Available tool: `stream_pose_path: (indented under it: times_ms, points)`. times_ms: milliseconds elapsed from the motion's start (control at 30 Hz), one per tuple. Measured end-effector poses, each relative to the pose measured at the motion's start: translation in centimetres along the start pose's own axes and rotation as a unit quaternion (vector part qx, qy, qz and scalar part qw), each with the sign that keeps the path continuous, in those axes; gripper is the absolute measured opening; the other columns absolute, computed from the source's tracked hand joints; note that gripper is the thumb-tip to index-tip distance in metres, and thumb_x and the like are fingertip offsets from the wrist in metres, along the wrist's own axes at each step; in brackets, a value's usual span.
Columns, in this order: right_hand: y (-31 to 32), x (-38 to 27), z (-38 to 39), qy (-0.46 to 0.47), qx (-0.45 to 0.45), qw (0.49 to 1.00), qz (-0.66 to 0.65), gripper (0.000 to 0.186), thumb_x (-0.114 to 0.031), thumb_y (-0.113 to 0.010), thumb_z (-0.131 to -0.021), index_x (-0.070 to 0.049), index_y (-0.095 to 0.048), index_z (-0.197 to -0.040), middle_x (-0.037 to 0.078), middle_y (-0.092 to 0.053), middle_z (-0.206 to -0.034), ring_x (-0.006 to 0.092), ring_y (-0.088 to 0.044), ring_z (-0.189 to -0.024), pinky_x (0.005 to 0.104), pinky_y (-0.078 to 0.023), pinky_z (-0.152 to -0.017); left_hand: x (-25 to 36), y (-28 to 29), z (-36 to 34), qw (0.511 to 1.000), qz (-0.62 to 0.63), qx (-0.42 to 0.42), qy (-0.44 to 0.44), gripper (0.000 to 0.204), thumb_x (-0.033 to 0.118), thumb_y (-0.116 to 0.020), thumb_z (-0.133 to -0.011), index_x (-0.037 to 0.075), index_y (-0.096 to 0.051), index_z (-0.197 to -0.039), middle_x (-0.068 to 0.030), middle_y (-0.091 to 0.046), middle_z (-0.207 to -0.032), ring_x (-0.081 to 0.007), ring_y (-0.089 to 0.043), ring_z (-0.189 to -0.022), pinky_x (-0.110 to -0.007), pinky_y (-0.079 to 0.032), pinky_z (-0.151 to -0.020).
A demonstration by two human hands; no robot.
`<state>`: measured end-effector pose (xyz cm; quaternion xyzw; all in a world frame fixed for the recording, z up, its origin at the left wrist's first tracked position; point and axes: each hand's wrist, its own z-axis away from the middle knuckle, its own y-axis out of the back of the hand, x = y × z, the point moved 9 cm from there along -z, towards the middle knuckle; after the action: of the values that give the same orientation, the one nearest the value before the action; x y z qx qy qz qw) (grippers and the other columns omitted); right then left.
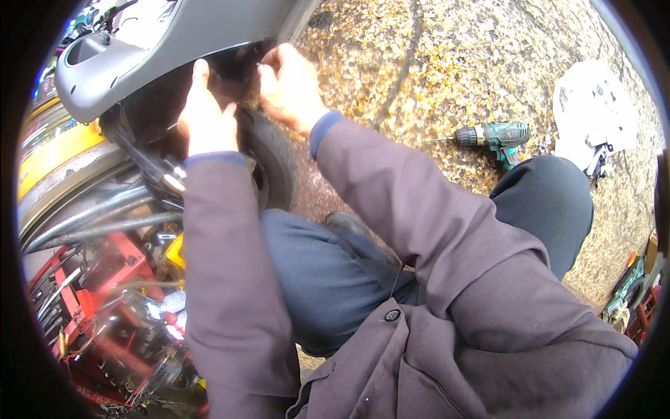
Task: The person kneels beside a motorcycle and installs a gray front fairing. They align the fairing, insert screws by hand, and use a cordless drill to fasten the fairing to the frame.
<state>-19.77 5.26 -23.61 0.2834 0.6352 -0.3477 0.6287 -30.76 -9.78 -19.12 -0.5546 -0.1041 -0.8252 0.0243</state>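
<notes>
The grey plastic body panel [216, 29] of what looks like a scooter reaches in from the top, with a dark underside. My left hand [208, 119] is at the panel's lower edge, one finger stretched up against it and the thumb apart; its other fingers sink into shadow. Just to the right, my right hand [293, 89] has thumb and forefinger pinched together near the panel's rear end. A tiny dark thing shows at those fingertips, too small to name. Below both hands stands a black tyre [278, 157], partly covered by my left sleeve.
On the speckled stone ground at right lies a green and black cordless drill [504, 134] with a long bit. Beyond it is a white plastic bag [593, 105] with small dark parts. A yellow-rimmed wheel [59, 160] and a red metal rack [112, 272] with clutter crowd my left.
</notes>
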Motion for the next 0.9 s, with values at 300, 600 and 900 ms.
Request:
stream_pose_path:
  times_ms: [300,600,900]
  points:
    - [0.7,1.4,-0.2,-0.021,-0.026,0.999,-0.02,0.016,-0.015,-0.059,-0.093,0.0,-0.059,-0.099,0.019,-0.067,-0.086,0.033,-0.066,-0.081,0.0412,-0.053,-0.077,-2.5,-0.9,-1.4,0.999,-0.012,-0.048,0.01,0.044,0.038,-0.077,-0.088,0.006,-0.063,-0.116,-0.007,-0.061,-0.104,-0.0269,-0.055,-0.103,-0.059,-0.031,-0.113]
    - [0.8,-0.2,-1.3,-0.022,-0.053,0.994,-0.093,0.017,-0.014,-0.061,-0.09,0.001,-0.06,-0.097,0.02,-0.068,-0.083,0.0354,-0.068,-0.078,0.0428,-0.054,-0.076,-2.4,-3.1,0.3,0.995,0.035,-0.095,0.004,0.046,0.032,-0.074,-0.092,0.005,-0.056,-0.124,-0.011,-0.052,-0.111,-0.0323,-0.052,-0.112,-0.059,-0.038,-0.11]
    - [1.2,1.2,-2.8,-0.003,-0.031,0.999,-0.014,0.017,-0.015,-0.07,-0.085,0.0,-0.069,-0.093,0.012,-0.072,-0.083,0.0204,-0.069,-0.076,0.0332,-0.056,-0.074,-2.2,-3.0,0.0,0.994,0.013,-0.111,0.009,0.064,0.037,-0.073,-0.091,0.006,-0.047,-0.14,-0.0165,-0.045,-0.14,-0.0354,-0.043,-0.132,-0.06,-0.027,-0.117]
